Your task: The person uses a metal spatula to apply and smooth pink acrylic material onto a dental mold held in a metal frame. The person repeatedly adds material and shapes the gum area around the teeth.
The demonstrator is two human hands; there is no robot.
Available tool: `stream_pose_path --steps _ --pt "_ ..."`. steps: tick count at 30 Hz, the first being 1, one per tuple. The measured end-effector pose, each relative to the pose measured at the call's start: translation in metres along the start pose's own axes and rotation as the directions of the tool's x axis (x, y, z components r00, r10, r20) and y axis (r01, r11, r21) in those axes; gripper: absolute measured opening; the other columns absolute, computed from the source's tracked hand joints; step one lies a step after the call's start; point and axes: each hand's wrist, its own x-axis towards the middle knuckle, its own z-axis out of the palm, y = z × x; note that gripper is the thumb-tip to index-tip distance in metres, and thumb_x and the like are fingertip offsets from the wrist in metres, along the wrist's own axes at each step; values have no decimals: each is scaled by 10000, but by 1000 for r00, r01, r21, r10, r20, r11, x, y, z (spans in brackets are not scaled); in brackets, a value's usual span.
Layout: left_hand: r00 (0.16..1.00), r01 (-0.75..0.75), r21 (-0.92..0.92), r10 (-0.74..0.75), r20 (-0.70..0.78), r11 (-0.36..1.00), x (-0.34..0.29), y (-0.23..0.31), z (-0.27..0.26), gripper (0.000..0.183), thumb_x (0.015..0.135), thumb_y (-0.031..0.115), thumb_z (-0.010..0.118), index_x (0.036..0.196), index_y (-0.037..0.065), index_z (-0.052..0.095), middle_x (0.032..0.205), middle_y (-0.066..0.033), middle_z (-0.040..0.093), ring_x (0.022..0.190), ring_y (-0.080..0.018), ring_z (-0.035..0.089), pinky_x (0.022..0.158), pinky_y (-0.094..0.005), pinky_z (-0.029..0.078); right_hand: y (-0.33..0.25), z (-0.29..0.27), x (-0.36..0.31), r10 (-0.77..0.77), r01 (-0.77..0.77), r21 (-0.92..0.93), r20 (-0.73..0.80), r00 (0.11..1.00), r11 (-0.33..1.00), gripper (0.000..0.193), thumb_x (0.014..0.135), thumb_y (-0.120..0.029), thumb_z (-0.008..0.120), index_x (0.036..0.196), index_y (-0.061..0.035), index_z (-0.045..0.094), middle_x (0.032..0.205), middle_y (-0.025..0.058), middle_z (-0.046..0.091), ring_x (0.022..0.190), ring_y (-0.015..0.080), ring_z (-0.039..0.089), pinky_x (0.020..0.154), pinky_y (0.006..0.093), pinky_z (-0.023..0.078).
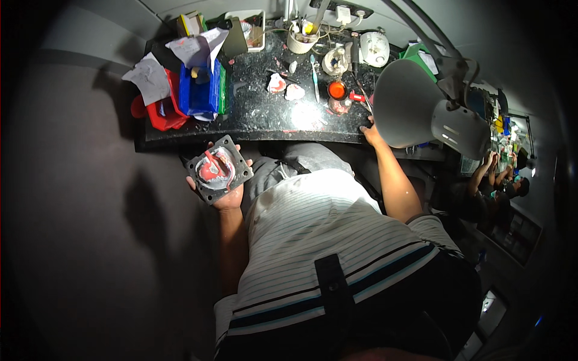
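My left hand [230,197] is closed around the edges of a dark square metal flask half [212,191], held up in front of the bench's left part. White plaster fills it, with a red, wax-like arch-shaped mass [211,171] set in the middle and a red strip along one side. At the bench's front edge, under the lamp, lies my right hand [371,130]. Its thumb and a finger show apart, with nothing visible between them; the lamp shade hides part of the hand. A thin metal tool [365,103] lies just beyond those fingertips.
Two red-and-white plaster pieces [294,92], a toothbrush [315,78] and an orange-filled cup [337,90] stand on the black bench [253,114]. Blue bin [198,96] and red bin [167,114] sit left. A lamp shade [404,103] overhangs the right. Other people [497,186] work far right.
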Motion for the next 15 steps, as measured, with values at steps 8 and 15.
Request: stream_pose_path --steps 8,15 --pt "987 -159 -152 162 8 975 -33 -11 -1 992 906 821 460 1593 114 344 1636 -234 322 1482 -497 319 1063 -764 384 131 45 59 99 -100 -114 -11 995 988 442 856 -382 805 1109 -46 671 973 125 704 926 270 666 906 426 506" --pt "941 -318 -1 315 -121 948 -57 -23 18 983 899 818 482 1573 110 382 1616 -209 371 1466 -466 365 1023 -735 445 10 13 65 186 -141 -240 177 967 961 237 805 -124 862 803 -87 628 803 96 714 798 271 700 796 408 541"
